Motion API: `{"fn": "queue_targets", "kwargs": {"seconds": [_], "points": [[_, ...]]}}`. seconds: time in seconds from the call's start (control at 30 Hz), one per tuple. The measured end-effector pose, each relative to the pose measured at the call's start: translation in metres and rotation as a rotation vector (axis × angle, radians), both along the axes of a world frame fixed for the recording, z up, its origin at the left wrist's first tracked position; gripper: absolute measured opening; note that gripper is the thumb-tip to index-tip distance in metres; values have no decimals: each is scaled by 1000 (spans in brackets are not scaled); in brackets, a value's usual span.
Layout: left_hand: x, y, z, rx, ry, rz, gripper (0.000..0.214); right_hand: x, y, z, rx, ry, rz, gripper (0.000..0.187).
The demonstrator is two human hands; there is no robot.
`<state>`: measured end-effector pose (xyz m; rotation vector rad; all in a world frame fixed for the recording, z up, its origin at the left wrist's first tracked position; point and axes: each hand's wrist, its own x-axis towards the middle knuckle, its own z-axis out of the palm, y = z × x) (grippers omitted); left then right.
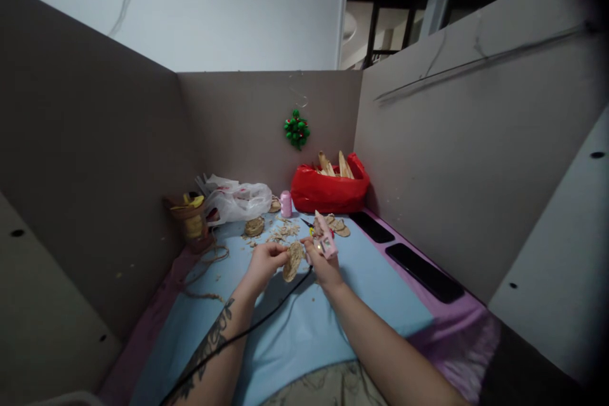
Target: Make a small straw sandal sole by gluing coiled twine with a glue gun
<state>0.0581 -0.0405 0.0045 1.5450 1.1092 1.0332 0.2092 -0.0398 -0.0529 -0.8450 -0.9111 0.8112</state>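
My left hand [263, 261] pinches a straw disc [293, 260] upright over the blue mat [304, 323], while my right hand [323, 263] closes around what looks like a pink glue gun [326, 240], its tip just beside the disc's edge.

Open blue mat [333, 323] is lying clear in front of both hands. Cardboard walls [95, 158] are closing in left, back and right. A red bag [328, 193], pink spool [285, 203], white plastic bag [238, 200] and brown twine holder [193, 222] are crowding the far edge; two dark phones [419, 269] are lining the right side.
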Motion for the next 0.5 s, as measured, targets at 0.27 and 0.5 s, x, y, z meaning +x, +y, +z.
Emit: {"fn": "queue_targets", "kwargs": {"seconds": [0.27, 0.5], "points": [[0, 0, -2, 22, 15, 8, 18, 4, -5, 7, -17, -91, -14, 31], [0, -1, 1, 41, 49, 19, 11, 5, -7, 10, 7, -123, -41, 33]]}}
